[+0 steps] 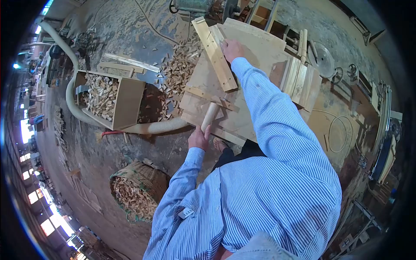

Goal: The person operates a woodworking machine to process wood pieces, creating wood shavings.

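My left hand is closed round the near end of a round wooden handle at the front edge of the worktable. The handle's far end meets a flat wooden crosspiece lying across the tabletop. Farther off, my right hand is closed at the end of a narrow wooden strip, its fingertips partly hidden. Beside that strip lies a long, thick wooden bar with several dark holes, set at a slant.
Several boards are stacked on the table's right side. To the left stand a box of wood offcuts and a woven basket of offcuts. A ribbed hose runs to the table. Loose offcuts cover the floor beside it.
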